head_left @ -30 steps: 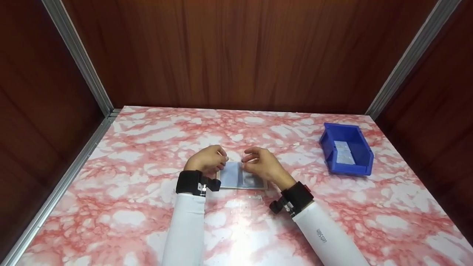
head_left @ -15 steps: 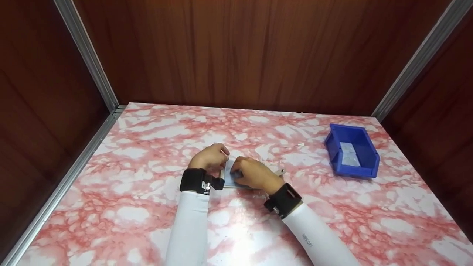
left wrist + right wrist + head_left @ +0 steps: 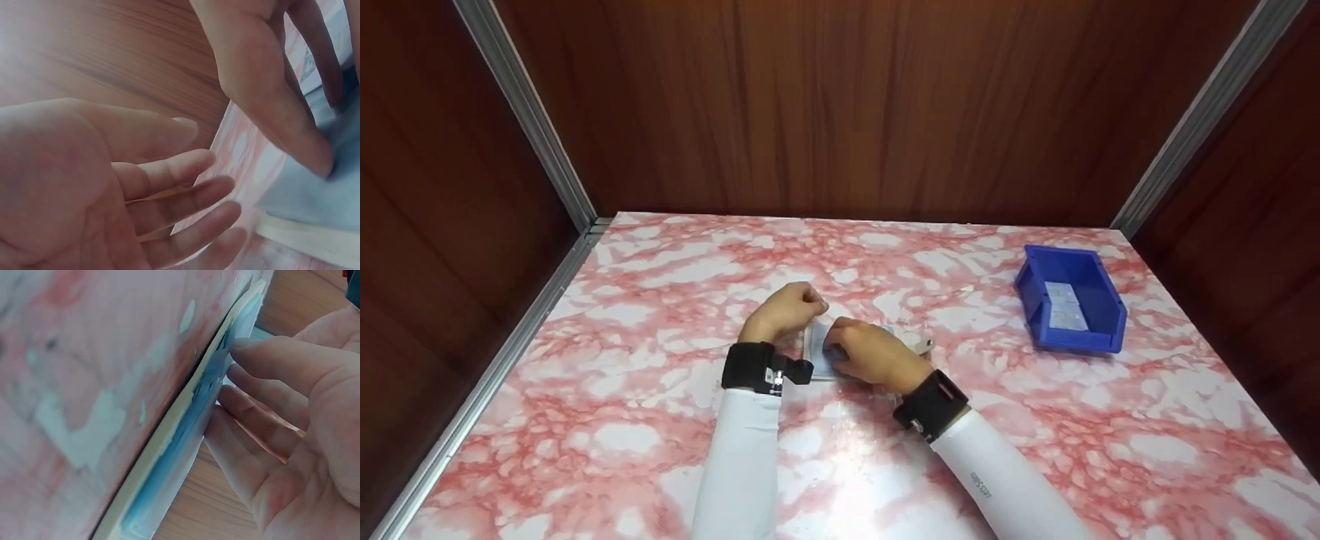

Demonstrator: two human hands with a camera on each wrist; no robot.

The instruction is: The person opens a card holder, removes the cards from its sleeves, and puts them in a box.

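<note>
A flat light-blue pad (image 3: 820, 361) with a cream edge lies on the table. My right hand (image 3: 874, 354) reaches over it from the right, its fingertips touching the blue face. In the right wrist view, the thumb and relaxed fingers of my right hand (image 3: 281, 394) meet the slick blue surface (image 3: 163, 495). Beside the pad's far left corner, my left hand (image 3: 786, 309) hovers. The left wrist view shows the loosely bent fingers of my left hand (image 3: 169, 191), holding nothing, apart from the blue pad (image 3: 304, 197). My right hand covers much of the pad in the head view.
A blue bin (image 3: 1076, 300) with pale flat packets (image 3: 1065, 306) stands at the right of the marbled table (image 3: 660, 450). A small pale piece with a dark spot (image 3: 924, 346) sticks out beyond my right hand. Wooden walls (image 3: 840, 105) enclose the table.
My right hand has moved left from the pad's right half onto its blue part, and the pale piece has come into view beyond it. My left hand has drawn slightly away from the pad.
</note>
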